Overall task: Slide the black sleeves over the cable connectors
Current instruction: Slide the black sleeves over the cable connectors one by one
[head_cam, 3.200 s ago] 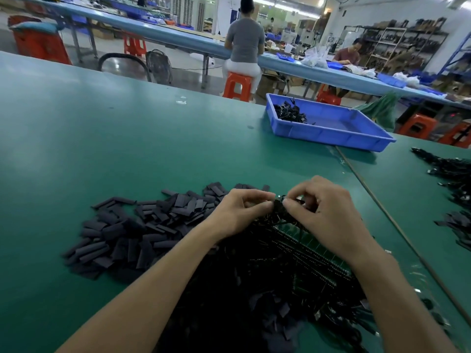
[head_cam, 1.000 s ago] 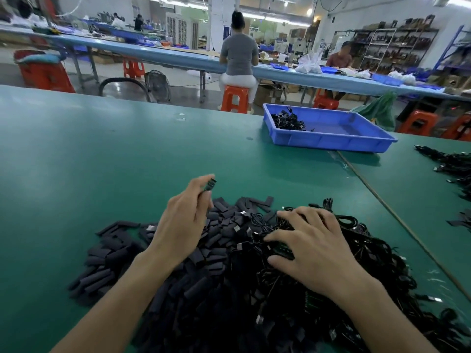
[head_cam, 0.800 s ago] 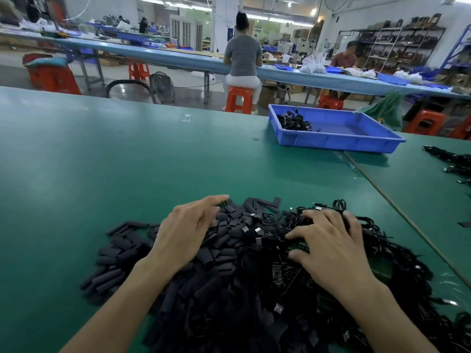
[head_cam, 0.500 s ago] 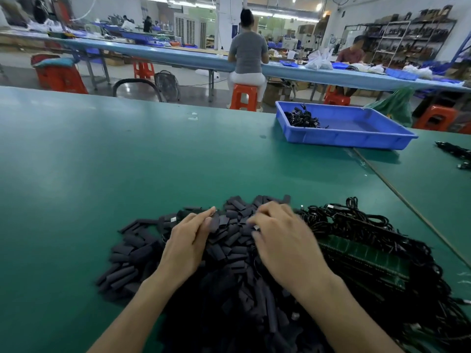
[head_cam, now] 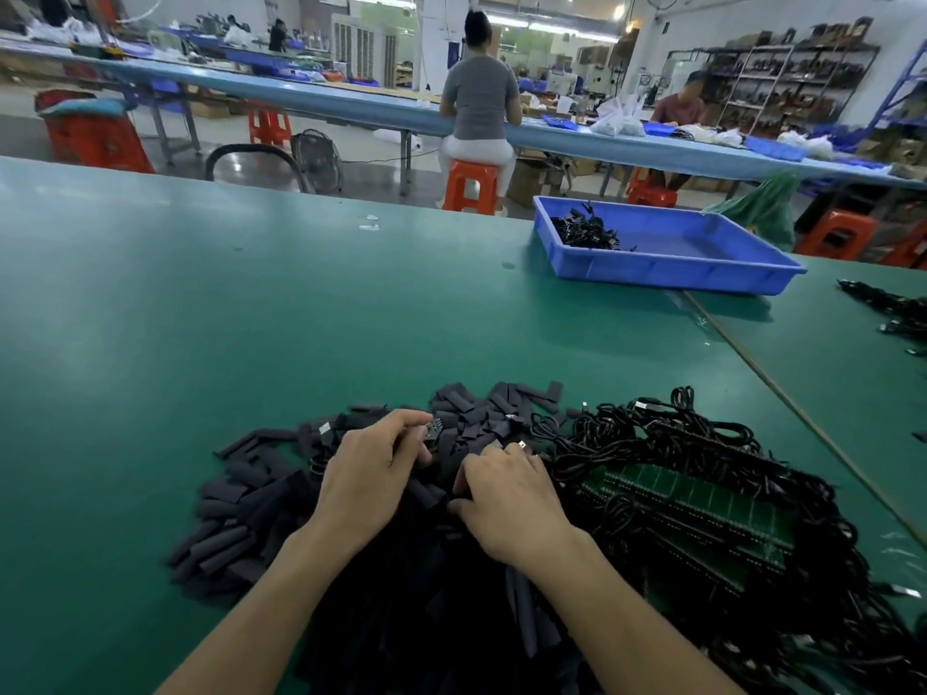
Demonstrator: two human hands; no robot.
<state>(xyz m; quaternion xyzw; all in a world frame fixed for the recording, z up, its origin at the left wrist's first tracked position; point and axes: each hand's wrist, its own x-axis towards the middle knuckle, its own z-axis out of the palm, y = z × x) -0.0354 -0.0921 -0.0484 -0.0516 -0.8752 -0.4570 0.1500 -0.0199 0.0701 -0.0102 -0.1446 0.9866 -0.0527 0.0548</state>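
Observation:
A heap of flat black sleeves (head_cam: pixel 241 504) lies on the green table in front of me. To its right sits a tangle of black cables (head_cam: pixel 702 443) over green boards (head_cam: pixel 692 499). My left hand (head_cam: pixel 371 474) pinches a small cable connector (head_cam: pixel 434 429) between thumb and fingertips, just above the sleeves. Close beside it, my right hand (head_cam: pixel 506 499) rests on the sleeve heap with its fingers curled down into the pile; what they hold is hidden.
A blue tray (head_cam: pixel 667 270) holding a few finished cables (head_cam: pixel 587 233) stands at the far right of the table (head_cam: pixel 200 318). More black cables (head_cam: pixel 893 308) lie at the right edge. A seam (head_cam: pixel 782 393) crosses the table diagonally. People sit at a bench behind.
My left hand has come up from the sleeves with a connector pinched at its fingertips. My right hand has drawn back slightly toward me on the pile, fingers curling in.

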